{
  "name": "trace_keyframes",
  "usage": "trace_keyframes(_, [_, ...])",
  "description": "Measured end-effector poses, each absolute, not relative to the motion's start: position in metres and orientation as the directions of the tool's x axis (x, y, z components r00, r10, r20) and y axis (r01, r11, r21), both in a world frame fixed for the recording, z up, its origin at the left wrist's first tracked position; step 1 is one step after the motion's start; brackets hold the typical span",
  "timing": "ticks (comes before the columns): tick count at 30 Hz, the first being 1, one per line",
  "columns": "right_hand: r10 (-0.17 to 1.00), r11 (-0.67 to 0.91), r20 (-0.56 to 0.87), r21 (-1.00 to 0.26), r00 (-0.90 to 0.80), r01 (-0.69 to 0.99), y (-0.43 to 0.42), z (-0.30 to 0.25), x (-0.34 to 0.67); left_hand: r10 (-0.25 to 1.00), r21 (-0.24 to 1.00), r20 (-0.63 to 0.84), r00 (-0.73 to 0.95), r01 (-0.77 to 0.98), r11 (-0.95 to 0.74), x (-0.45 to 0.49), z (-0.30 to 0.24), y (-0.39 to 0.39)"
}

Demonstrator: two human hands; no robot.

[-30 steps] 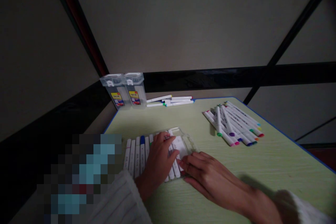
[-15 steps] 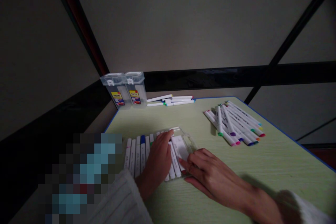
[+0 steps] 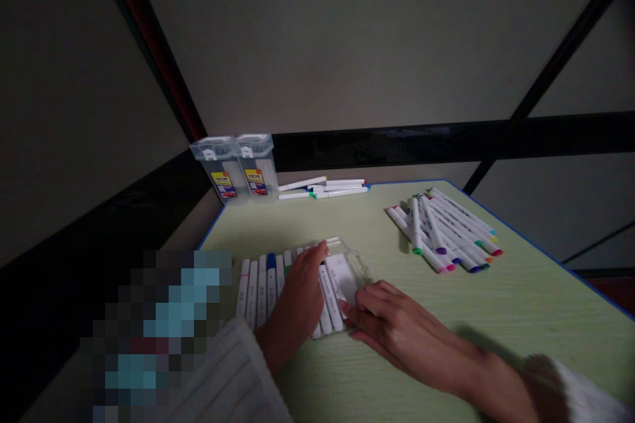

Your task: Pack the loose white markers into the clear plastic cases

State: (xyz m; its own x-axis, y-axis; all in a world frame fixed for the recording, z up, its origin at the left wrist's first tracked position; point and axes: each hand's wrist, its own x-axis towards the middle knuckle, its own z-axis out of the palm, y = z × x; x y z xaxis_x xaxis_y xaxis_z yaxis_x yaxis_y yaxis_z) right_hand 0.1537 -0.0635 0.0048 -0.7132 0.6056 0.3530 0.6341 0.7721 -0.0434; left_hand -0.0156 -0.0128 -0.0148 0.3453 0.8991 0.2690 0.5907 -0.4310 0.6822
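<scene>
A clear plastic marker case [image 3: 364,268] lies on the table with a row of white markers [image 3: 251,294] side by side in it; one has a blue cap. Across the middle of the row lies my left hand [image 3: 302,291], its fingers stretched out and hiding several markers. My right hand [image 3: 384,317] is closed at the case's near right corner, pinching its edge; the fingertips are partly hidden. Beside those fingers, a broad white piece [image 3: 342,277] sits at the right end of the row.
Two upright clear boxes [image 3: 258,175] with labels stand at the back left. Several loose markers [image 3: 342,190] lie by them near the back edge. A larger pile of markers [image 3: 446,231] with coloured ends is on the right of the light green table [image 3: 520,317].
Both hands stay nearly in place on the case. A red spot that showed by my right fingertips is now hidden. The view has shifted very slightly.
</scene>
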Motion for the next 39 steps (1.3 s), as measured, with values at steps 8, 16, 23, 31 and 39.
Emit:
trace_keyframes(8, [0.627,0.77,0.313,-0.117,-0.713,0.627,-0.062,0.008,0.154,0.9,0.676,0.246,0.36,0.602,-0.425,-0.015,-0.008,-0.014])
trace_keyframes(16, [0.632,0.771,0.282,-0.137,-0.722,0.621,-0.061,0.007,0.154,0.893,0.595,0.223,0.391,0.671,-0.443,-0.017,-0.007,-0.013])
trace_keyframes(23, [0.624,0.776,0.29,-0.117,-0.726,0.62,-0.06,0.009,0.154,0.909,0.567,0.091,0.406,0.73,-0.383,-0.016,0.002,-0.015])
trace_keyframes(31, [0.564,0.799,0.317,0.023,-0.762,0.601,-0.061,-0.002,0.156,0.926,0.658,0.03,0.376,0.69,-0.301,-0.02,0.01,-0.009])
trace_keyframes(39, [0.57,0.809,0.241,0.001,-0.785,0.588,-0.061,-0.002,0.155,0.919,0.638,0.092,0.383,0.686,-0.35,-0.024,0.005,-0.007])
